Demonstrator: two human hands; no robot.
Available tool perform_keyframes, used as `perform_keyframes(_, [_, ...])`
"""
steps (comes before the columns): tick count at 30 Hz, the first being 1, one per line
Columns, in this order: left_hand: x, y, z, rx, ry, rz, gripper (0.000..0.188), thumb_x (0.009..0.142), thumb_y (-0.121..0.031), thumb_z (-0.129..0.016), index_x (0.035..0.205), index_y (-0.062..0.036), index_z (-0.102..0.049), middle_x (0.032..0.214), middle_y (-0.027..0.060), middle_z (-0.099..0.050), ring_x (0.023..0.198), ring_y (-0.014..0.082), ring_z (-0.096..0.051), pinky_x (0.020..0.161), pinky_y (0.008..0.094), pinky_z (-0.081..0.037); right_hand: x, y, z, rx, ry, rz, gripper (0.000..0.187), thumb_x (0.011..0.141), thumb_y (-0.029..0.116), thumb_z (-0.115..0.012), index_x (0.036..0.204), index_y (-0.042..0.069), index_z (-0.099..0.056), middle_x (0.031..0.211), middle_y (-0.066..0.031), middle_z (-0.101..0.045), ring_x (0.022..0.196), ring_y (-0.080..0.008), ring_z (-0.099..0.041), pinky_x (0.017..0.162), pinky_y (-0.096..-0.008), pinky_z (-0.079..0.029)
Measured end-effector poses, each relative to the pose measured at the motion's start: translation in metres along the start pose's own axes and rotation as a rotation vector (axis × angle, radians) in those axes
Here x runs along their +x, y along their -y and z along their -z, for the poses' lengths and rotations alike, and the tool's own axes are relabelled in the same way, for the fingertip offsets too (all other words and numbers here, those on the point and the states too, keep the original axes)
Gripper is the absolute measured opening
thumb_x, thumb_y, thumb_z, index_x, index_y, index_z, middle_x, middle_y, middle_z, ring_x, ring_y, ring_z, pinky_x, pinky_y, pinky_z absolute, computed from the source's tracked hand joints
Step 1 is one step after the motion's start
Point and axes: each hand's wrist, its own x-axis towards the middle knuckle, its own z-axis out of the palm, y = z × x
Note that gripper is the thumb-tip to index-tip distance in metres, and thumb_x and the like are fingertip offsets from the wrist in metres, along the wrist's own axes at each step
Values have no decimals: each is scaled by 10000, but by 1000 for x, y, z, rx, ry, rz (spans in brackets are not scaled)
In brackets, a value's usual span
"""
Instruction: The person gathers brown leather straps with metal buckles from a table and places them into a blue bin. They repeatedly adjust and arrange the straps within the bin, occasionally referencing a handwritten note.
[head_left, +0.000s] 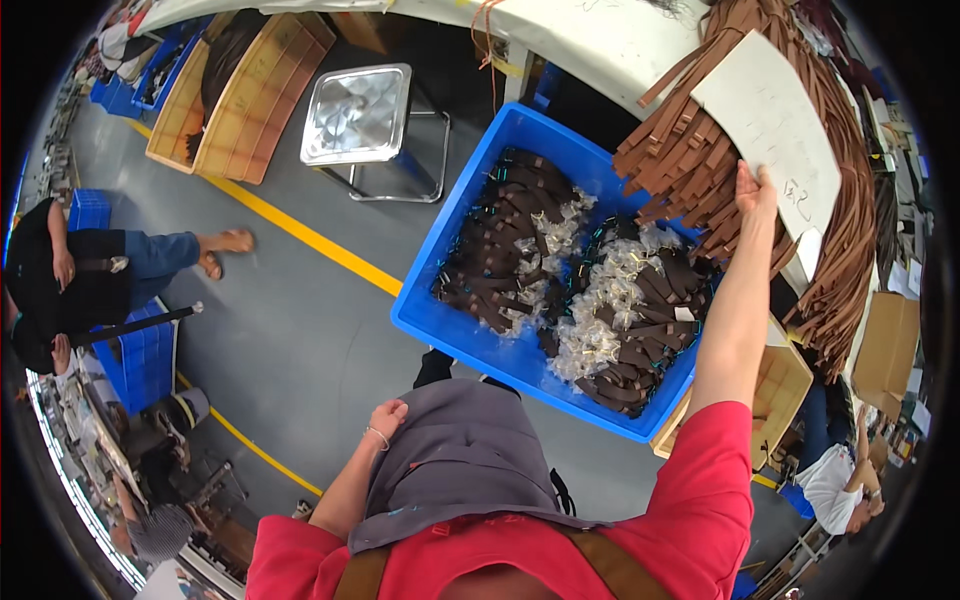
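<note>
My right hand point(755, 192) is stretched out to the far right, its thumb and fingers closed at the lower edge of a white sheet point(775, 110) with handwriting on it. Under and beside the sheet lie thick bundles of brown straps point(672, 150), their ends hanging over the table edge. My left hand point(388, 418) is curled shut by the grey apron point(455, 445), with nothing visible in it. Between the two hands, on the floor, stands a large blue bin point(425, 290). Dark brown strap pieces point(490, 240) and clear plastic-wrapped bits point(600, 320) fill its bottom.
A metal-topped stool point(358, 112) stands left of the bin, near wooden-coloured crates point(262, 95). A yellow line point(300, 235) crosses the grey floor. At the left another person point(90, 260) stands by a blue crate point(140, 365). A person in white point(835, 485) is at the right.
</note>
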Motion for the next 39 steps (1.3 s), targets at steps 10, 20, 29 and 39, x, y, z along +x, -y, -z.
perform_keyframes(10, [-6,-3,-41,76,-12,-66,325,794,-234,-549,1006,13,-553,825,101,-616,719,150,-576,657,276,-463,-12,47,13,-653,-38,-131,568,589,597,-663,719,68,-502,671,-77,-583,508,-110,-551,387,-162,-409])
perform_keyframes(20, [29,-25,-22,110,28,-147,316,806,-221,-548,1018,13,-542,853,87,-608,701,142,-576,632,261,-463,-74,63,3,-1798,200,-61,488,592,392,-665,790,-51,-619,821,-153,-616,729,-273,-587,678,-378,-471])
perform_keyframes(29, [100,-102,68,371,170,-192,328,819,-264,-534,1045,-27,-532,833,39,-589,702,117,-570,572,233,-455,-165,-43,96,-1492,92,126,202,688,188,-561,754,1,-601,629,-99,-593,626,-140,-569,612,-282,-444])
perform_keyframes(39, [151,-198,200,598,113,-238,353,806,-280,-532,1036,-12,-545,828,75,-612,699,143,-584,591,267,-453,-408,-308,148,-1290,38,-605,244,682,233,-538,752,19,-634,660,-152,-605,622,-207,-593,598,-330,-460])
